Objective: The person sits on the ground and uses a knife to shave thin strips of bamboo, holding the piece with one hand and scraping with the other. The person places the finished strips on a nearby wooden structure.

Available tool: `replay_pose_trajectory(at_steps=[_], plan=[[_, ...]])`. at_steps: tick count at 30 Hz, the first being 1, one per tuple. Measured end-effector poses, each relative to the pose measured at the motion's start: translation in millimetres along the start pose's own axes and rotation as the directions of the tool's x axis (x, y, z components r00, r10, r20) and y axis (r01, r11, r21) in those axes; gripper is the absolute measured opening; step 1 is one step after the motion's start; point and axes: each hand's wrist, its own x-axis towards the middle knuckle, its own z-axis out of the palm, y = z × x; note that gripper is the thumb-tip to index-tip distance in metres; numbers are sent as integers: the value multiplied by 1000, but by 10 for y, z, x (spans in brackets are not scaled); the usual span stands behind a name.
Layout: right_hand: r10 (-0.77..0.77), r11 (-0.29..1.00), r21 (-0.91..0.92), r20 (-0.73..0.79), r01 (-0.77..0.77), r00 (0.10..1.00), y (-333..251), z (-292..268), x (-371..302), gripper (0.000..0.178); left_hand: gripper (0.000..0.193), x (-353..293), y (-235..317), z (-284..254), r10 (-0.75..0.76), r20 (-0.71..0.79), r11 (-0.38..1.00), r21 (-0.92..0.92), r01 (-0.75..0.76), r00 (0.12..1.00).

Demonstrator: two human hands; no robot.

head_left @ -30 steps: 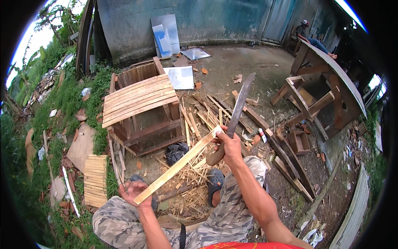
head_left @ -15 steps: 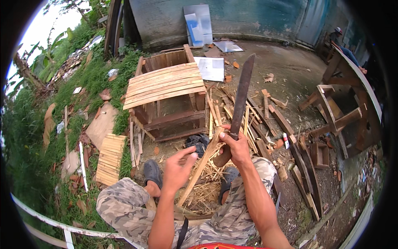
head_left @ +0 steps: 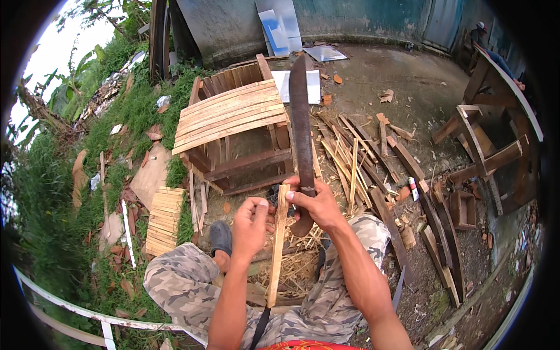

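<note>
My right hand (head_left: 318, 204) is closed round the handle of a machete (head_left: 300, 116), whose dark, worn blade points up and away. That same hand pinches the upper end of a pale wooden slat (head_left: 278, 245) between thumb and fingers. The slat stands nearly upright beside the handle, its lower end near my lap. Just left of the slat, my left hand (head_left: 251, 226) has its fingers curled in toward the thumb. Whether anything small is between them I cannot make out. Wood shavings (head_left: 294, 265) cover the ground between my legs.
Ahead stands a wooden frame (head_left: 233, 166) topped with pale slats. A slatted panel (head_left: 165, 220) lies on the left in the grass. Boards and sticks (head_left: 373, 157) are strewn to the right, by a small wooden box (head_left: 463, 210). A person (head_left: 479, 38) sits at the far right behind a wooden structure.
The machete and slat have swung from a rightward lean to nearly upright, moving left with my right hand. My left hand's spread fingers have curled in beside the slat.
</note>
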Motion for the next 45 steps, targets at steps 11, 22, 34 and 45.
replay_pose_trajectory(at_steps=[11,22,34,45], plan=[[53,993,-109,86,-44,995,106,131,83,30,42,104,22,-234,54,10,982,178,-55,998],[138,902,-399,-101,-168,985,292,203,153,26,18,-280,-107,-488,80,-205,845,533,43,975],[62,794,-584,-198,-169,978,308,113,138,23,21,-889,-1086,-764,41,-381,804,562,196,924],[24,690,-709,-180,-147,983,428,130,144,24,24,-985,-1024,-815,-175,-386,821,451,350,906]])
